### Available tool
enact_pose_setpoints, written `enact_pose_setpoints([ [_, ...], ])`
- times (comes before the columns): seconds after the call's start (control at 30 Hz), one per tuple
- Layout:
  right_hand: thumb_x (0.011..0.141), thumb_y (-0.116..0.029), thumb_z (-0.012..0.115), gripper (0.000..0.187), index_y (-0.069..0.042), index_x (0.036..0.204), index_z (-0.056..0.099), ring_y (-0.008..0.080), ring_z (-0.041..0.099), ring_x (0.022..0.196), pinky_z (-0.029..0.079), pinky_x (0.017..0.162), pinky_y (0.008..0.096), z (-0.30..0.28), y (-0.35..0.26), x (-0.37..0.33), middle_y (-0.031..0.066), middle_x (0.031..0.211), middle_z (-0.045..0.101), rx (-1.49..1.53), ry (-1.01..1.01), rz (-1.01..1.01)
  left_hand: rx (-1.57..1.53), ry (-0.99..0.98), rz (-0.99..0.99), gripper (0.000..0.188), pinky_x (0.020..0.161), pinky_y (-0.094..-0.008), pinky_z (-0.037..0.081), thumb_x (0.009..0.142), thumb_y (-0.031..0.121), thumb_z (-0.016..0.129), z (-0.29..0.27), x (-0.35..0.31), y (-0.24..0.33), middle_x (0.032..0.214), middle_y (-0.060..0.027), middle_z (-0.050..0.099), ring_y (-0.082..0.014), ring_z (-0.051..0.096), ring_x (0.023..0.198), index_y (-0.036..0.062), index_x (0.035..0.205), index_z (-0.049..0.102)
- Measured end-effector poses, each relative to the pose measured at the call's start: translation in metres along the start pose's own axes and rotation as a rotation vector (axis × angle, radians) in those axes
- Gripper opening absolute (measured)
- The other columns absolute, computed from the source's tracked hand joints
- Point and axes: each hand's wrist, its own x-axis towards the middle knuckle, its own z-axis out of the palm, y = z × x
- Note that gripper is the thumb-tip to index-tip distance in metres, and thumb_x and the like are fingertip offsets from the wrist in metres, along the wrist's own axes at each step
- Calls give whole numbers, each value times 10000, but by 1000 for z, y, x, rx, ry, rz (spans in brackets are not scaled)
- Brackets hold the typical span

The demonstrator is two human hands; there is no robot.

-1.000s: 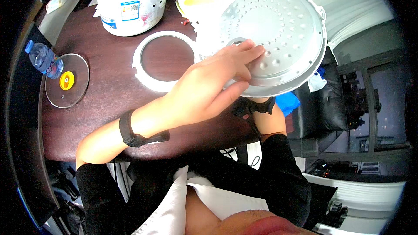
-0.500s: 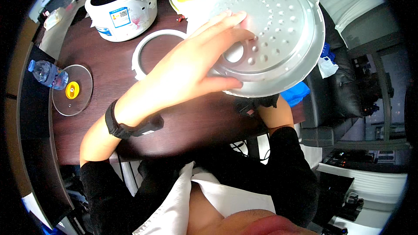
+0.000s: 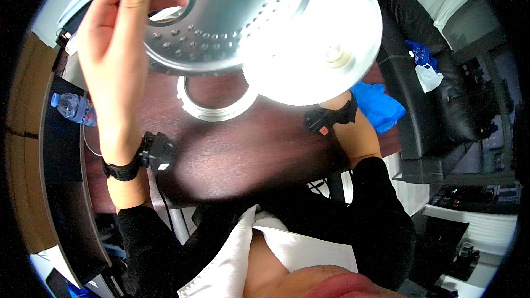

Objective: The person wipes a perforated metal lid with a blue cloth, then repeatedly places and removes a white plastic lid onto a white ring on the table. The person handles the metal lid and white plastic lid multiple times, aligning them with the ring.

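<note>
My left hand (image 3: 113, 44) grips a round, silvery metal inner lid plate (image 3: 221, 11) by its left side. A finger shows through the hole in the plate, whose raised dimples run in arcs. Just right of the plate, and partly behind it, is the white rice cooker lid (image 3: 309, 72), its inner face washed out by glare. Beneath that lid my right hand (image 3: 337, 101) holds it up; its fingers are hidden behind the lid. Below both pieces, a pale ring (image 3: 218, 113) lies on the dark wooden table (image 3: 248, 149).
A water bottle (image 3: 72, 107) lies at the table's left side, beside a sliver of a glass lid's rim (image 3: 86, 143). Crumpled blue cloth (image 3: 381, 107) sits at the right edge. A black sofa (image 3: 406, 116) stands beyond it.
The metal plate has come away from the white lid and moved left and up with my left hand. The cooker body at the back left has dropped out of sight.
</note>
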Motion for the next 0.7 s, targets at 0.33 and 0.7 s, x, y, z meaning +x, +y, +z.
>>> enact_pose_setpoints([
  [0.33,1016,-531,317,600,-93,1425,328,254,406,1321,361,1109,403,3,6,3,130,1413,410,13,-13,-15,-654,-267,-661,234,858,-300,523,1032,183,428,65,-39,-49,937,-126,679,-158,659,861,-1,1079,565],
  [0.7,1018,-523,314,604,-96,1446,303,260,392,1340,358,1117,406,-1,19,21,137,1442,387,64,-76,-10,-465,-225,-501,386,943,-282,447,969,43,456,92,-66,-39,1150,-104,631,-127,586,987,16,1353,488],
])
